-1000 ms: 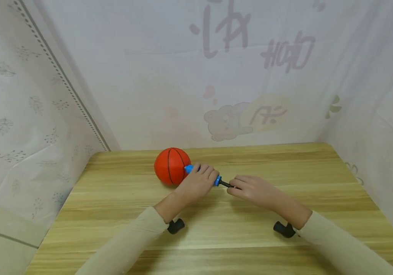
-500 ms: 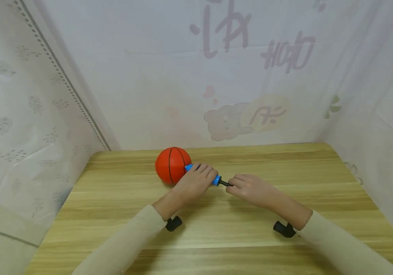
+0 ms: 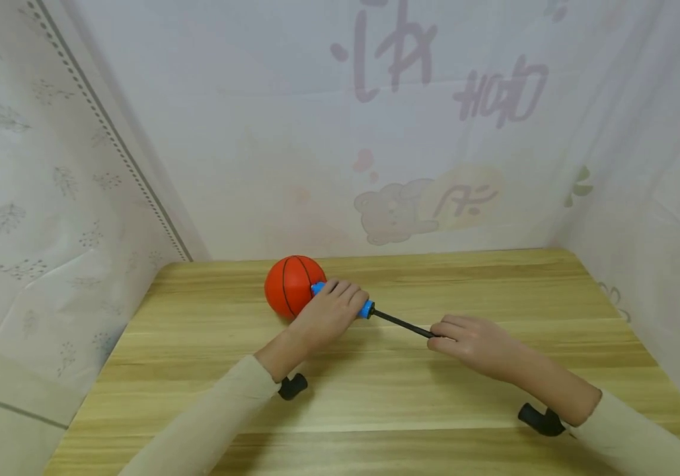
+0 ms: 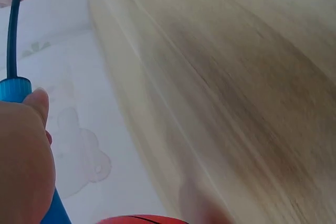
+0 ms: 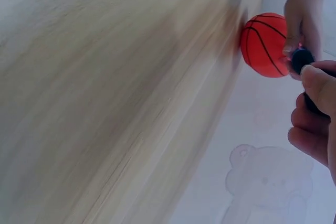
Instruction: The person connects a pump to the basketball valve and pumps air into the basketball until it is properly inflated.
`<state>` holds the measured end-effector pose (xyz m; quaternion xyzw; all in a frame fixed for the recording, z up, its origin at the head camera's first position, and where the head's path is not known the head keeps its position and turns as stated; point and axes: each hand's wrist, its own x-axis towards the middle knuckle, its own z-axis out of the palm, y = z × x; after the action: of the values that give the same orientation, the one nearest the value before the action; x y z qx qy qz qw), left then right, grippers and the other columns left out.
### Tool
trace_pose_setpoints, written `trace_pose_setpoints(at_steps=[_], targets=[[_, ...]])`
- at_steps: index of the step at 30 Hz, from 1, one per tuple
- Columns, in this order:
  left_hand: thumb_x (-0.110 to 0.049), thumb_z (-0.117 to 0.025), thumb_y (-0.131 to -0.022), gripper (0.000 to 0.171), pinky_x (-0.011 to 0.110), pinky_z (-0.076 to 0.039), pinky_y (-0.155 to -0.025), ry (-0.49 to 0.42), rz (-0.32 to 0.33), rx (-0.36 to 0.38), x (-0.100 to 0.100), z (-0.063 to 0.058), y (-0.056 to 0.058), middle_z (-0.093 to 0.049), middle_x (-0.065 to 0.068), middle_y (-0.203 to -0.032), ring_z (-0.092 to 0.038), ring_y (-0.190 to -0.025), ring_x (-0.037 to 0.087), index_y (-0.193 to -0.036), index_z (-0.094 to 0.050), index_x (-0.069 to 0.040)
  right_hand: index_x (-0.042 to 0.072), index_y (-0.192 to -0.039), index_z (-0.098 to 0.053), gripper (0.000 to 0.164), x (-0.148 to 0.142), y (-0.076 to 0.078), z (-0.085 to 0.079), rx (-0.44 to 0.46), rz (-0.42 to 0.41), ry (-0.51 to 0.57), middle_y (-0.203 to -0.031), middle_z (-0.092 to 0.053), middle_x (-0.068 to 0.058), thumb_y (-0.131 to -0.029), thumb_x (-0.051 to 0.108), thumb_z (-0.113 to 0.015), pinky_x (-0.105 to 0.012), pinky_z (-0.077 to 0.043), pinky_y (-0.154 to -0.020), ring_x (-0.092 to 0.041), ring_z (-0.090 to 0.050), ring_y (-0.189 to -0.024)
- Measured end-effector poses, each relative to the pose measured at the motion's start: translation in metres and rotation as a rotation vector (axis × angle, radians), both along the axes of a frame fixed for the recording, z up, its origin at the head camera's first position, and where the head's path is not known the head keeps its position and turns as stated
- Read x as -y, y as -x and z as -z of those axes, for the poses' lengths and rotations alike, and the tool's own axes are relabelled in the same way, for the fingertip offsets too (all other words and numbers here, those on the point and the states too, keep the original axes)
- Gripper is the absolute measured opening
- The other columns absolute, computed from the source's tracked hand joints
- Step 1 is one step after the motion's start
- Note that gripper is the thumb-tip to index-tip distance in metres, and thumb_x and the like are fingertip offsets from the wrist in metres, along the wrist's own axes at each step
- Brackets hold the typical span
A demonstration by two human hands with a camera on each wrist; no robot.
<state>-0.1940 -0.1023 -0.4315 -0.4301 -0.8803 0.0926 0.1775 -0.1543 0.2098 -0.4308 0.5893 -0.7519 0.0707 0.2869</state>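
My left hand (image 3: pixel 329 313) was wrapped round the blue pump (image 3: pixel 367 309), its grip closed with no slack that I could see, while my right hand (image 3: pixel 475 345) pinched the outer end of the dark rod (image 3: pixel 402 322), which stood well out toward four o'clock. The pump's tip (image 3: pixel 317 289) met the ball (image 3: pixel 289 285) at ten o'clock from my left hand; whether it went in or only pressed against the skin, I couldn't tell. Neither hand held the ball, so I judged that a hard or crooked shove could roll it or jerk the tip loose. A sideways push might bend so long a stretch of bare rod, and a stronger pull could strain it at the collar. Below lay the table (image 3: pixel 411 396), pale striped wood, smooth-looking and likely to let the ball slide. A printed sheet (image 3: pixel 244 132) rose behind it toward twelve, with a faint bear (image 3: pixel 388 213) near the table's edge, and more patterned cloth (image 3: pixel 30 218) hung at ten.
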Motion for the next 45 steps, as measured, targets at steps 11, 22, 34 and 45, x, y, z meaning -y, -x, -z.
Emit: trace_pose_setpoints(at_steps=[11, 22, 34, 45], targets=[[-0.022, -0.059, -0.104, 0.024, 0.040, -0.044, -0.099, 0.034, -0.027, -0.031, -0.007, 0.001, -0.002, -0.056, 0.006, -0.115, -0.052, -0.109, 0.023, -0.121, -0.052, -0.006, 0.010, -0.103, -0.068, 0.049, 0.016, 0.010, 0.000, 0.040, 0.002, -0.018, -0.100, -0.067, -0.002, -0.113, 0.018, -0.021, -0.023, -0.055, -0.072, -0.015, -0.063, -0.085], [-0.022, -0.061, -0.104, 0.023, 0.038, -0.044, -0.099, 0.024, -0.019, -0.052, -0.016, 0.004, -0.004, -0.056, 0.005, -0.113, -0.053, -0.106, 0.022, -0.119, -0.052, -0.008, 0.011, -0.100, -0.069, 0.020, 0.049, 0.028, 0.002, 0.065, 0.048, -0.060, -0.099, -0.068, 0.000, -0.086, 0.000, -0.077, -0.020, -0.052, -0.072, -0.012, -0.062, -0.086], [-0.025, -0.059, -0.105, 0.021, 0.035, -0.041, -0.102, -0.005, -0.011, 0.017, -0.020, 0.005, -0.004, -0.056, 0.001, -0.114, -0.052, -0.112, 0.019, -0.118, -0.052, -0.011, 0.011, -0.095, -0.069, 0.023, 0.045, 0.027, 0.004, 0.072, 0.034, -0.024, -0.095, -0.068, 0.000, -0.080, -0.001, -0.080, -0.020, -0.051, -0.069, -0.012, -0.060, -0.080], [-0.022, -0.058, -0.105, 0.022, 0.038, -0.041, -0.107, -0.025, -0.020, 0.085, -0.010, 0.001, -0.002, -0.057, 0.003, -0.118, -0.052, -0.116, 0.021, -0.122, -0.052, -0.009, 0.012, -0.094, -0.069, 0.046, 0.005, -0.001, 0.001, 0.060, 0.040, 0.030, -0.095, -0.068, 0.001, -0.113, 0.020, -0.028, -0.023, -0.055, -0.070, -0.012, -0.063, -0.081]])
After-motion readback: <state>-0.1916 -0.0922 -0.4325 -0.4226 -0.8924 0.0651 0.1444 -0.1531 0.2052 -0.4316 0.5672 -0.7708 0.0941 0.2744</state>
